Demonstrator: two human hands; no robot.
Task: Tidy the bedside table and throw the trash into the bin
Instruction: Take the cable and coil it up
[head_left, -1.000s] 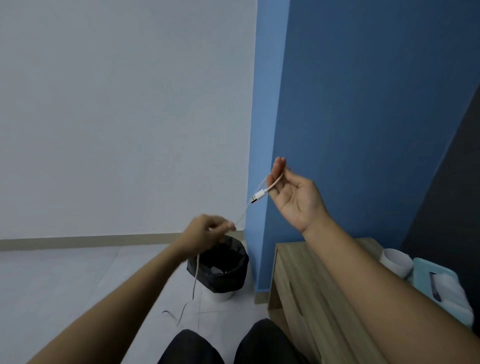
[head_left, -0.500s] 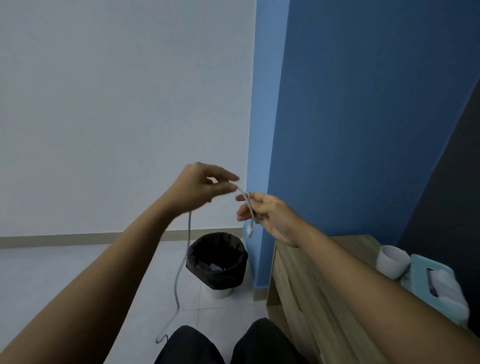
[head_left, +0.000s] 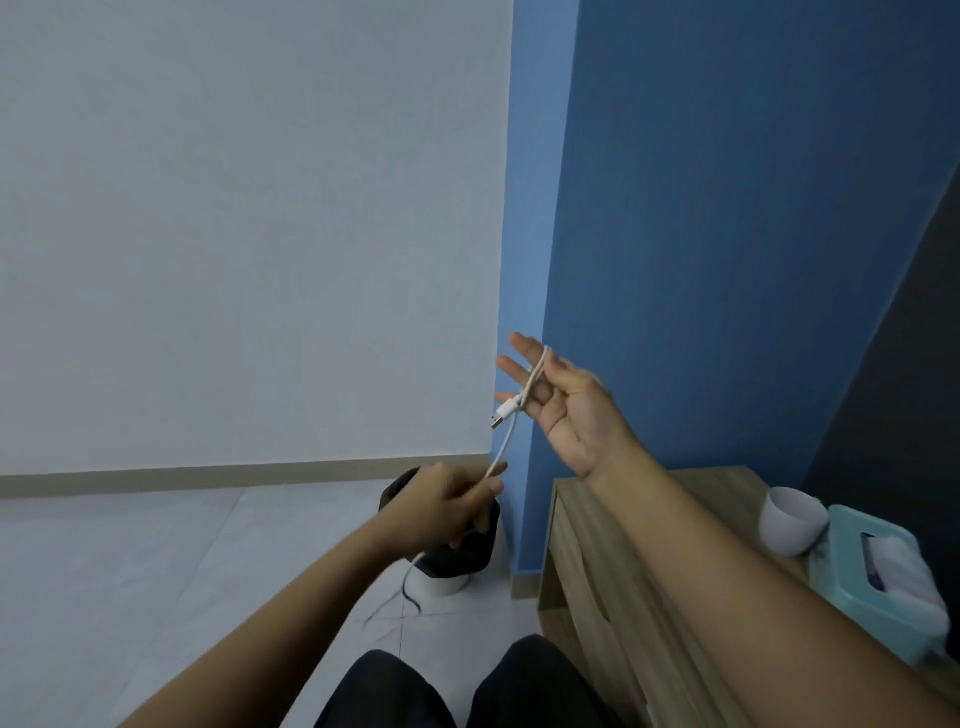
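A thin white USB cable (head_left: 506, 441) runs between both my hands. My right hand (head_left: 561, 410) is raised in front of the blue wall, palm up, with the cable looped over its fingers and the plug hanging just below them. My left hand (head_left: 454, 501) is lower, closed on the cable's long part, and the loose end dangles toward the floor. The bin (head_left: 447, 564), white with a black liner, stands on the floor behind my left hand, partly hidden by it. The wooden bedside table (head_left: 597, 561) is at the right under my right forearm.
On the table's far right stand a white cup (head_left: 792, 519) and a teal tissue box (head_left: 878, 577). My knees in dark trousers (head_left: 457, 686) are at the bottom. A white wall and a blue wall meet behind the bin; pale floor tiles spread to the left.
My left hand has dropped from beside my right hand down to in front of the bin, pulling along the cable. My right hand has risen and turned palm up with the cable over its fingers.
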